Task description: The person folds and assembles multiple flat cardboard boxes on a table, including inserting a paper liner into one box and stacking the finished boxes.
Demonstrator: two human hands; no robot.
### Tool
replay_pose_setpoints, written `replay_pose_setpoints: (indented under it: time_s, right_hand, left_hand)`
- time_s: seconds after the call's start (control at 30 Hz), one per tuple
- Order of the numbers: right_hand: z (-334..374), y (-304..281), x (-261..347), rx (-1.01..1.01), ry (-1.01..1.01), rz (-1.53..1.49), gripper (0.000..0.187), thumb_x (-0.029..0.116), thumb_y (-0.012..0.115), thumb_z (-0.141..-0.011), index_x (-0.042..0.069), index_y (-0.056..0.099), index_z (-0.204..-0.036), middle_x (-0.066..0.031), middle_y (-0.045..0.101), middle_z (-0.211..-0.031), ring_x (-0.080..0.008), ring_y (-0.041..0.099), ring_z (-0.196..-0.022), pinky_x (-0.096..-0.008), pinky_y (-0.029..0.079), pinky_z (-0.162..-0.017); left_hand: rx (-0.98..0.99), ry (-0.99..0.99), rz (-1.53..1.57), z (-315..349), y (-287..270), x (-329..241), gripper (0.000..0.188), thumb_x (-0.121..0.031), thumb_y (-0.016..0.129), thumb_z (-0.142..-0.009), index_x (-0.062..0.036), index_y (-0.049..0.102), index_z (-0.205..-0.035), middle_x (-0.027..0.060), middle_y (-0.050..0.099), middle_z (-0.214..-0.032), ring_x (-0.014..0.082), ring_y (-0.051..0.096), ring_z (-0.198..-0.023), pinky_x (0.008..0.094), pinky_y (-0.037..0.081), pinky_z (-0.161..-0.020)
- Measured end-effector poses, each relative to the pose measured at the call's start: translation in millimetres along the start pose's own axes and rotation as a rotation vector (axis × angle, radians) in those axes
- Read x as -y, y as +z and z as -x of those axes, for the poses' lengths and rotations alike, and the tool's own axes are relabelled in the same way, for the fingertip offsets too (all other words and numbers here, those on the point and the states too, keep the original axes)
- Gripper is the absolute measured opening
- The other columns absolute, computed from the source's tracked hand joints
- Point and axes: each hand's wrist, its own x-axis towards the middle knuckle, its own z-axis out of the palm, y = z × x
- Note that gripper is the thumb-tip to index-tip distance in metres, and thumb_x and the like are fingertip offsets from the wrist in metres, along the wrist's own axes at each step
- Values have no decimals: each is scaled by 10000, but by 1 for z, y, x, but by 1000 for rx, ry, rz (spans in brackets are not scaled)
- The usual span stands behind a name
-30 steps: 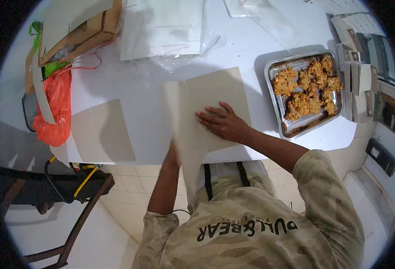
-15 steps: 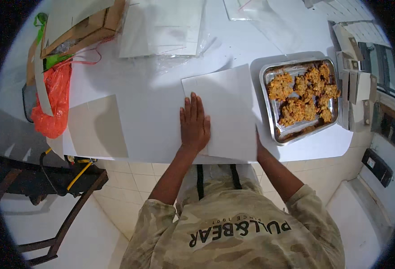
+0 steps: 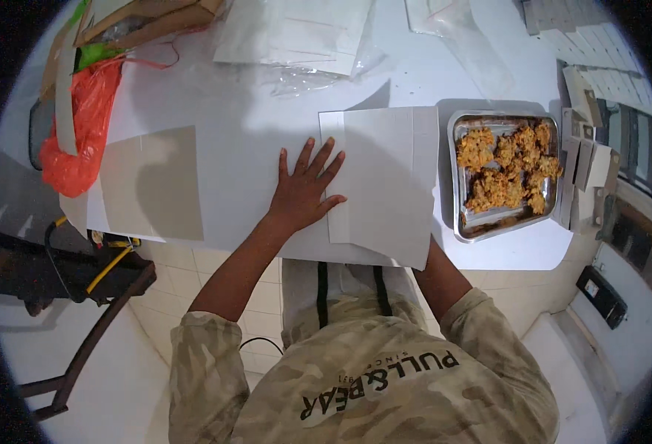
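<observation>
A white cardboard sheet (image 3: 392,177) with fold lines lies near the table's front edge, and a creased strip runs down its left side. My left hand (image 3: 303,192) rests flat with its fingers spread, its thumb and fingertips at that strip. My right forearm (image 3: 444,277) reaches up to the sheet's lower right corner. The sheet hides my right hand and its fingers, and the right side of the sheet looks slightly raised off the table.
A metal tray (image 3: 455,185) of brown fried fritters (image 3: 505,166) stands to the right, with folded white boxes (image 3: 592,166) beyond it. A grey board (image 3: 152,185) and a red plastic bag (image 3: 85,137) are at the left. Plastic-wrapped sheets (image 3: 296,37) lie at the back.
My left hand has shifted left along the sheet's edge and its fingers have spread. The sheet's creased left strip now shows more. My right hand has slipped behind the sheet. The head view shifted slightly.
</observation>
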Motion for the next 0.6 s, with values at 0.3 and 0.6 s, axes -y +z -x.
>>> replay_pose_setpoints:
  time_s: [0.3,0.6]
  right_hand:
    - [-44,38,29,19,-404,51,702,444,353,-844,-6,98,-1319,-202,109,-1372,-331,121,-1268,-387,119,-1026]
    - [-29,68,11,-49,-342,873,658,372,357,-839,19,100,-1330,-189,59,-1386,-339,67,-1282,-446,84,-1020]
  left_hand:
    - [-56,-10,-24,1,5,3,648,-497,428,-799,-198,206,-1329,13,85,-1403,248,49,-1292,591,58,-977]
    - [-107,-16,-72,14,35,16,534,-393,364,-848,-128,262,-1301,60,201,-1363,250,152,-1268,543,94,-988]
